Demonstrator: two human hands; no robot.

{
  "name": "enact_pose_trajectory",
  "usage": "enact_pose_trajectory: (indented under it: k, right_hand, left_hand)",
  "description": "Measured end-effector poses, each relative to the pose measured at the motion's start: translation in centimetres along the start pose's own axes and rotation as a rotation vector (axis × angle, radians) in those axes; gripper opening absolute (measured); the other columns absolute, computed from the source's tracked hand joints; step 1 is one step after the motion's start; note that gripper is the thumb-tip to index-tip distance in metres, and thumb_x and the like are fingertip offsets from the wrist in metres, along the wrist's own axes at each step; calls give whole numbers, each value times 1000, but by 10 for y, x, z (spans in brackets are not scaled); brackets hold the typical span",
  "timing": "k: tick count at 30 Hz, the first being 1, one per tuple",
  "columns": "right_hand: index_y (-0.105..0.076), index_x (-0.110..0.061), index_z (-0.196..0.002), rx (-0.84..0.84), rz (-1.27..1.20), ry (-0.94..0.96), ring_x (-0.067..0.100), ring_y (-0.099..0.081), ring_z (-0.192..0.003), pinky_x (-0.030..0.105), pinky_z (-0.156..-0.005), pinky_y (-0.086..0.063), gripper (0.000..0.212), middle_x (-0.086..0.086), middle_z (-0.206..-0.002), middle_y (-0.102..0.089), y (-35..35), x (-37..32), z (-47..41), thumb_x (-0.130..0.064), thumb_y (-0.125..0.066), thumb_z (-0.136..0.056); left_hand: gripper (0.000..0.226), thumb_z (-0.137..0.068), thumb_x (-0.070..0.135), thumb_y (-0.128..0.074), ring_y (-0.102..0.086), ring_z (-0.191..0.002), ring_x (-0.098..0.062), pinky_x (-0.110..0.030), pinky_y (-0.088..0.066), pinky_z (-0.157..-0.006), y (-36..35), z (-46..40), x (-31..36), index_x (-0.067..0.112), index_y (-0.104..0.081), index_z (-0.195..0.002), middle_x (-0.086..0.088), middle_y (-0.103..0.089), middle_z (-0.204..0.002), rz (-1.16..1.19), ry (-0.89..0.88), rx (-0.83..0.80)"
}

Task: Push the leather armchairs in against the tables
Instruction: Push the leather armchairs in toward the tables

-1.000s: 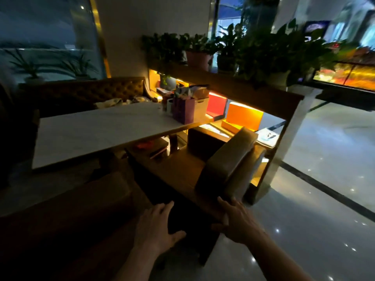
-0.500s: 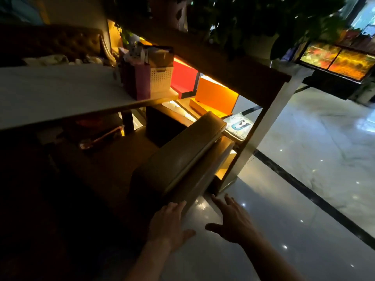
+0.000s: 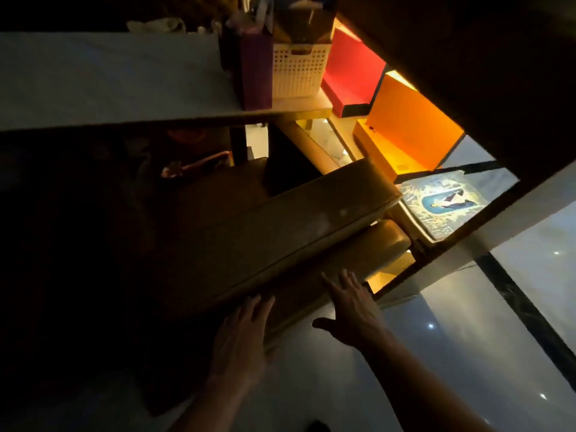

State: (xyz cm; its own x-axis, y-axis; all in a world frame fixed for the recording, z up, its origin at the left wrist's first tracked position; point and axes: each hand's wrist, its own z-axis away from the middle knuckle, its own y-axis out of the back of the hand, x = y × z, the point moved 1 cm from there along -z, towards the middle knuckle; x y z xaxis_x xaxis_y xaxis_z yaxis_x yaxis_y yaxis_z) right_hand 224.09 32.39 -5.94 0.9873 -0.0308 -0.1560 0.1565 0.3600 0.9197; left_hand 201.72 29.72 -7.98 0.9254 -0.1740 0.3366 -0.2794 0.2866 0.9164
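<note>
A brown leather armchair (image 3: 280, 226) stands in the middle of the view, its backrest towards me and its seat partly under the white-topped table (image 3: 109, 79). My left hand (image 3: 243, 341) lies flat, fingers apart, on the lower back of the chair. My right hand (image 3: 352, 310) is spread open on the back too, further right, near the armrest (image 3: 383, 241). The chair's left side is lost in shadow.
A purple bag (image 3: 255, 67) and a white basket (image 3: 299, 70) sit on the table's right end. A wooden shelf unit (image 3: 498, 198) with red (image 3: 352, 76) and orange (image 3: 408, 120) boxes and a picture (image 3: 442, 204) stands just right of the chair. Glossy floor (image 3: 467, 338) lies to the right.
I have come closer and bent lower over the chair. Both hands have moved forward onto the chair's back, and the chair sits deeper under the table.
</note>
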Motion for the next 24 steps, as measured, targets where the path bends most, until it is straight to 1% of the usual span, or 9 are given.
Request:
enact_pose_trajectory:
  k: [4,7,9,12,17,24]
  right_hand:
    - [7,-38,-155,-4,83,176,34,16,-149,53,-121,-1,113,13,-164,17,-7,30,-48,-57,-74,-78]
    - [14,-40,-154,-6,77,249,35,24,-147,52,-120,4,122,12,-161,24,-12,43,-73,-62,-75,-74]
    - [15,-41,-153,8,69,279,35,25,-147,53,-121,4,122,11,-161,26,-15,47,-78,-66,-73,-72]
    - [15,-40,-154,53,88,310,35,19,-149,55,-123,-3,118,12,-164,20,-21,55,-77,-73,-66,-74]
    - [7,-34,-157,83,160,320,40,4,-151,57,-122,-11,113,19,-165,4,-23,53,-73,-79,-58,-75]
    - [8,-31,-157,57,218,290,41,3,-151,53,-122,-5,108,20,-164,3,-28,44,-55,-81,-48,-79]
  left_hand:
    - [92,-82,59,-59,-18,-144,-16,-37,-24,-114,-24,-4,12,40,-3,-153,10,-13,-159,-28,183,75]
    - [91,-77,62,-61,-33,-136,-18,-39,-35,-106,-30,-5,17,39,-15,-153,9,-28,-154,-59,237,130]
    - [91,-75,64,-62,-37,-133,-18,-40,-38,-104,-32,-6,13,38,-21,-152,9,-32,-151,-78,281,149]
    - [88,-77,64,-62,-33,-134,-16,-41,-37,-105,-38,-11,9,40,-21,-151,12,-31,-150,-93,308,140]
    - [83,-81,62,-62,-31,-134,-16,-40,-38,-104,-38,-11,9,42,-22,-151,13,-33,-148,-80,324,130]
    - [83,-84,58,-62,-21,-137,-12,-39,-42,-102,-37,-1,6,46,-12,-149,20,-22,-150,-26,320,116]
